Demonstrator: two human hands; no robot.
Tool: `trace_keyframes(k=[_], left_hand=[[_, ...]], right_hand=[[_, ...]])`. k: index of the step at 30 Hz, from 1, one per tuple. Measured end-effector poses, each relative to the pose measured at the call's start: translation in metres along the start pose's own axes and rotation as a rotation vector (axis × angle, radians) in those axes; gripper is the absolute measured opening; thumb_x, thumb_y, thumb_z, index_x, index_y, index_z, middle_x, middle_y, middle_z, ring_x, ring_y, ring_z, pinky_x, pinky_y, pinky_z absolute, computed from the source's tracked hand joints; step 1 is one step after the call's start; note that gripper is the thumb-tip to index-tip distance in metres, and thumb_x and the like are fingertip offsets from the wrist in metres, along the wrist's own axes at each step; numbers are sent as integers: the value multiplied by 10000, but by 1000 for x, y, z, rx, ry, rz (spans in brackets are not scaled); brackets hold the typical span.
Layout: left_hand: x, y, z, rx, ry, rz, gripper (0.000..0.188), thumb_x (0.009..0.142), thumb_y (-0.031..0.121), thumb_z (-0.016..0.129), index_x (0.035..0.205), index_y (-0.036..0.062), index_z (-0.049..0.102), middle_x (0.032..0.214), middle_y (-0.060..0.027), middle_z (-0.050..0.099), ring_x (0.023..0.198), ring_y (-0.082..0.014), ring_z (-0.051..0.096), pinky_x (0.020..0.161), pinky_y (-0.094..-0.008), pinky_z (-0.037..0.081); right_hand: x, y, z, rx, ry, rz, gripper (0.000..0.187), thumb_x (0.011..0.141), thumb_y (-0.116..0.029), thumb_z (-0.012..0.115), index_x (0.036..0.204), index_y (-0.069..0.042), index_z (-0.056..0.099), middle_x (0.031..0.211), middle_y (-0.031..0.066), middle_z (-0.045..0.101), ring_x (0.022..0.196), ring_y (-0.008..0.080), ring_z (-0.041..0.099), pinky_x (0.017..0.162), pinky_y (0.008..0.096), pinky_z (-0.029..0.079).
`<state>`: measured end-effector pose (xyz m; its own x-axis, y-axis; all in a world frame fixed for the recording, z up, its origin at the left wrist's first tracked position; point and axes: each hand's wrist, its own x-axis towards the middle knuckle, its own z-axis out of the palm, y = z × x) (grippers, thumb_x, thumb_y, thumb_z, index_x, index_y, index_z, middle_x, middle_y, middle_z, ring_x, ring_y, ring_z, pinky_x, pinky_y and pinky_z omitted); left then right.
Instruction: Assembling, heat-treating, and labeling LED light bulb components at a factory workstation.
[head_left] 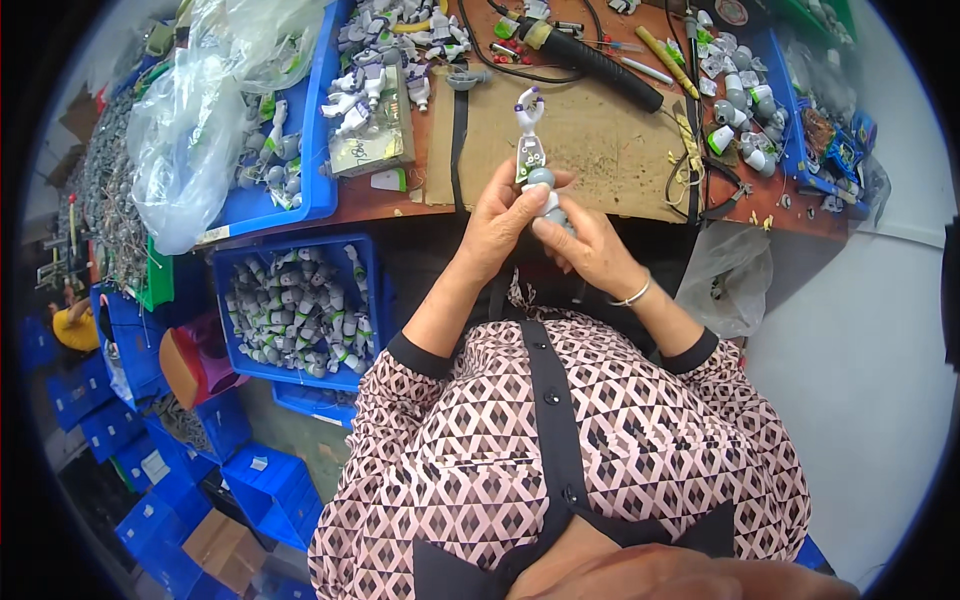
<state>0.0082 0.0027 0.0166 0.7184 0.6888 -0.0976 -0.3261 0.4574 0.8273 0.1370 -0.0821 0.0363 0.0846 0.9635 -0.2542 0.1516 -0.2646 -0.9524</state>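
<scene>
In front of my chest, at the table's near edge, I hold a small plastic toy-like part (541, 177) upright between both hands. It has rounded grey and white sections, a green-edged white piece above them, and a white fork with purple tips at its top. My left hand (503, 217) is closed round its middle, thumb across the front. Lower down, my right hand (592, 246) pinches the grey bottom end with thumb and fingers. The fingers behind the part are mostly hidden. A worn cardboard sheet (610, 160) lies on the table just beyond my hands.
A black-handled tool (600, 66) with a cable lies across the cardboard's far side. Loose white and purple parts (385, 75) heap at back left, grey and white ones (745, 100) at right. Blue bins (322, 190) stand left, another full bin (225, 340) below. Pliers (725, 203) lie right.
</scene>
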Motion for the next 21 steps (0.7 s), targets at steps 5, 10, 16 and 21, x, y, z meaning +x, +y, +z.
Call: trace_keyframes(k=[5,10,16,21], left_hand=[[-8,8,-12,28,-83,-114,425,900,229,522,1242,24,375,1045,-121,588,963,-194,592,801,-288,481],[-16,6,-9,-7,-219,-282,492,885,227,554,1276,21,338,995,-127,590,939,-228,616,780,-304,498],[-15,-6,-15,277,-113,-180,435,889,227,551,1234,19,386,974,-103,593,898,-200,625,730,-276,489],[-16,-6,-11,235,-69,-175,398,892,209,536,1217,15,413,937,-84,592,855,-176,631,702,-266,489]], right_hand=[[33,-7,-49,-201,22,-29,316,863,-320,575,999,-37,605,766,25,612,658,82,544,556,230,429],[59,-27,-54,295,-191,-191,291,858,-246,603,1067,-49,558,886,-13,577,749,60,516,628,201,427],[64,-26,-50,-402,-113,-244,205,859,-212,605,973,-46,573,840,-8,569,662,67,515,580,212,427],[67,-22,-53,-34,-221,-48,241,858,-237,610,1010,-60,551,815,-10,553,639,70,505,566,211,438]])
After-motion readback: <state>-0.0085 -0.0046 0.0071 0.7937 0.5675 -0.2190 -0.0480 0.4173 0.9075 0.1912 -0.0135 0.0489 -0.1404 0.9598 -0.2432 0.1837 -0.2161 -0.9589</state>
